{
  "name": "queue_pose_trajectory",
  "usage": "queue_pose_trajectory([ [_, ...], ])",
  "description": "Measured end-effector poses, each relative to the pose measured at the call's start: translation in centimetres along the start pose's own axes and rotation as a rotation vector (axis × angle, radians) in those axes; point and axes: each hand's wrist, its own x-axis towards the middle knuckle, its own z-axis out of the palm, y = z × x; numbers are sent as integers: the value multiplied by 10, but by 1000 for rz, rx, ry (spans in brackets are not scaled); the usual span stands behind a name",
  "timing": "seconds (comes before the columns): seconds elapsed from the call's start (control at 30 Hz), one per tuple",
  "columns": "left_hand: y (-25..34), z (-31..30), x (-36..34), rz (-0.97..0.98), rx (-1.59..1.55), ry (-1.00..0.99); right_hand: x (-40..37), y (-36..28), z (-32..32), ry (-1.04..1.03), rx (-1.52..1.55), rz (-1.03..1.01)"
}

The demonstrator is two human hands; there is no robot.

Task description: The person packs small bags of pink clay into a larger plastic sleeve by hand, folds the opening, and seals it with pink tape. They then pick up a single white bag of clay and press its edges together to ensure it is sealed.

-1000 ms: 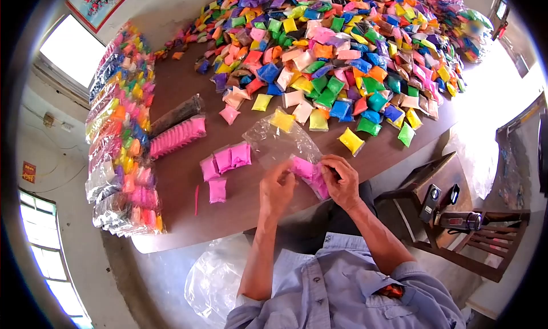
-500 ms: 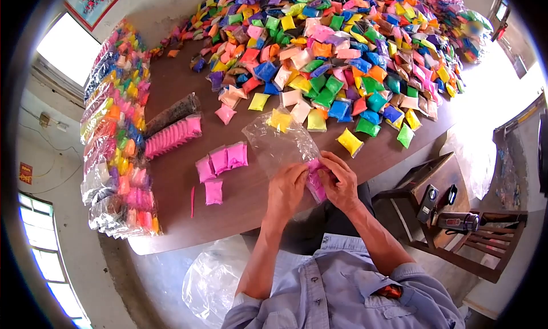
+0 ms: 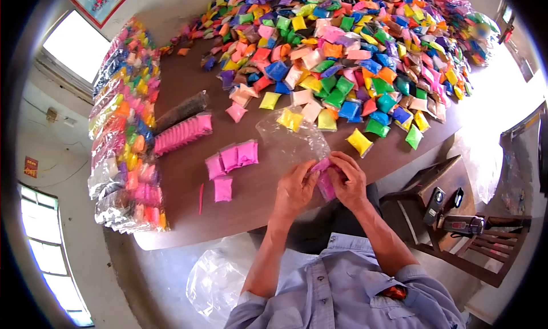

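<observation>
My left hand [image 3: 294,191] and my right hand [image 3: 349,183] are close together at the table's front edge, with fingers closed on a clear plastic bag [image 3: 279,143]. Pink packets [image 3: 326,186] show through the bag's near end, between my thumbs; how many is hidden. The bag's far end lies loose on the table, and a yellow packet [image 3: 290,120] shows through or beside it. To the left of my hands lie several loose pink packets [image 3: 229,156] and one more pink packet [image 3: 223,189]. A thin pink stick [image 3: 201,198] rests left of them.
A large heap of colourful packets [image 3: 342,60] covers the back of the table [image 3: 182,215]. Filled bags [image 3: 128,135] are stacked along the left edge. A row of pink packets [image 3: 184,135] lies beside a dark bag [image 3: 181,110]. At right, a wooden chair [image 3: 411,200] holds a bottle [image 3: 463,224].
My left thumb and fingers have shifted nearer to the pink packets at the bag's near end. The whole view has moved slightly, so the table's contents appear further right.
</observation>
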Motion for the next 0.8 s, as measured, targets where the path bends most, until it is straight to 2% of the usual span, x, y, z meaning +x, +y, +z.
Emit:
queue_pose_trajectory([
  [0.07, 16, -17, -9, -162, -45, 86, 0, 0, -1, 15, 27, 8],
  [0.1, 11, -29, -14, -165, -31, 88, 1, -1, -1, 14, 41, 11],
  [0.17, -8, -68, -26, 24, 422, 265, 2, -4, -3, -7, -10, 11],
  [0.23, -22, -107, -35, -9, 640, 368, 2, -5, -2, -5, 25, 39],
  [0.3, -21, -139, -35, -146, 862, 404, 0, -1, 0, 19, 23, 20],
  [0.43, -52, -168, -46, -245, 924, 367, 1, -3, -1, 22, 33, 21],
  [0.5, -58, -170, -47, -407, 746, 298, 0, 1, -1, 22, 7, 2],
  [0.53, -60, -171, -47, -402, 744, 295, 0, 3, -1, 27, 4, 3],
  [0.6, -62, -170, -48, -446, 461, 340, -1, 3, 1, 35, 27, 2],
  [0.63, -62, -168, -49, -442, 457, 336, 0, 2, 0, 39, 22, 3],
  [0.7, -57, -162, -51, -453, 150, 293, 0, -1, 0, 16, 63, 38],
  [0.73, -44, -154, -47, -455, 144, 290, 0, 0, -1, 13, 47, 23],
  [0.8, -20, -129, -37, -551, -92, 215, 0, 0, -1, 12, 51, 26],
])
